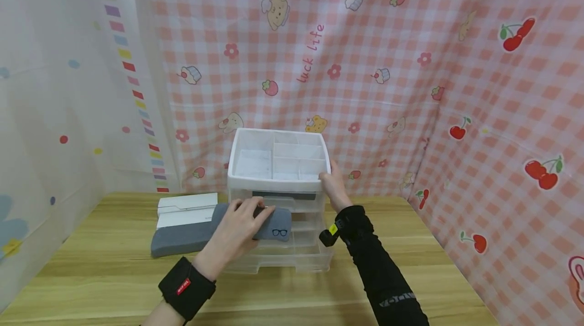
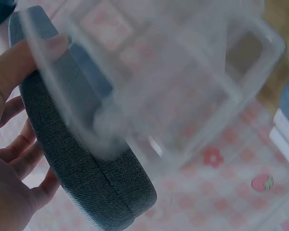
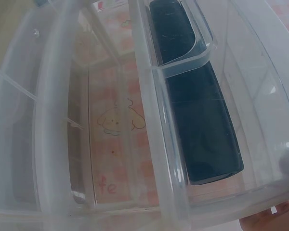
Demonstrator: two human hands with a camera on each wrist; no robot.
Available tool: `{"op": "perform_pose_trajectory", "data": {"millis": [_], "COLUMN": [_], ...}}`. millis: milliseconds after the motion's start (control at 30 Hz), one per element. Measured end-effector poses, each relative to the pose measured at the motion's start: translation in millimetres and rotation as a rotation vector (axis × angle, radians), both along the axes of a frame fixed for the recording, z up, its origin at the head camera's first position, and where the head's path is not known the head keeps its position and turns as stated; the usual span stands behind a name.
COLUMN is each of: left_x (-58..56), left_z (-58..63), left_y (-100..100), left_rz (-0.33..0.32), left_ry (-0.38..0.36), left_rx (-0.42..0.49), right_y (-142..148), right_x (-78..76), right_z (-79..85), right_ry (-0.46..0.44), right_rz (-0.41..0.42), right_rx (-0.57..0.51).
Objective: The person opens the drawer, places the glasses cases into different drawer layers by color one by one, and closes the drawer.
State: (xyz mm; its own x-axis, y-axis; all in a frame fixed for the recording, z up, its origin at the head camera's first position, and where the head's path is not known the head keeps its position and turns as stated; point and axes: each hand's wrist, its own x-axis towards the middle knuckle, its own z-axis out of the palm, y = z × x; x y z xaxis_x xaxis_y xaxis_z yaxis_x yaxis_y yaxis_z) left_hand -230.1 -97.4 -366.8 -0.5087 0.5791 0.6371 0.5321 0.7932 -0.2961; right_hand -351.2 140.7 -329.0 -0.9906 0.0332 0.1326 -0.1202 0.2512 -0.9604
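My left hand (image 1: 239,225) grips a grey fabric glasses case (image 1: 279,222) printed with a small pair of glasses, held in front of the drawers. In the left wrist view, thumb and fingers wrap the case (image 2: 82,159). A white-topped plastic drawer organizer (image 1: 276,184) stands in the middle, with its clear lower drawers (image 1: 315,260) pulled out at staggered depths. My right hand (image 1: 336,189) holds the organizer's upper right edge. Inside a top drawer lies a dark blue case (image 3: 202,125), seen through the clear plastic.
Left of the organizer, a white flat box (image 1: 187,207) and another grey case (image 1: 180,240) lie on the wooden table (image 1: 374,275). A pink checked curtain (image 1: 292,62) hangs behind and along the right side. The organizer's top tray has several compartments.
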Motion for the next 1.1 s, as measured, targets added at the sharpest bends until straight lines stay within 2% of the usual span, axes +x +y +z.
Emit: {"op": "perform_pose_trajectory", "data": {"millis": [233,400,500,733,900,1100], "left_x": [-7.7,-13.5,-16.0,-22.0,-25.5,-30.4], "left_z": [-13.9,-21.2,-22.6,-22.8,-24.8,-29.7], "left_y": [18,25,28,29,28,26], "left_rz": [0.008,0.009,-0.014,-0.072,-0.112,-0.117], "left_ry": [0.026,-0.014,-0.072,-0.278,-0.352,-0.443], "left_rx": [-0.087,-0.114,-0.099,-0.025,0.021,0.062], "right_y": [0,0,0,2,3,2], "right_x": [0.0,-0.3,-0.4,-0.6,-1.5,-1.3], "right_z": [-0.9,-2.3,-2.4,-1.5,-2.5,-2.4], "right_ry": [0.016,0.017,0.009,0.012,0.021,0.017], "right_rz": [0.003,0.014,0.019,0.007,0.006,0.017], "right_rx": [-0.012,-0.014,-0.011,-0.007,-0.004,-0.015]}}
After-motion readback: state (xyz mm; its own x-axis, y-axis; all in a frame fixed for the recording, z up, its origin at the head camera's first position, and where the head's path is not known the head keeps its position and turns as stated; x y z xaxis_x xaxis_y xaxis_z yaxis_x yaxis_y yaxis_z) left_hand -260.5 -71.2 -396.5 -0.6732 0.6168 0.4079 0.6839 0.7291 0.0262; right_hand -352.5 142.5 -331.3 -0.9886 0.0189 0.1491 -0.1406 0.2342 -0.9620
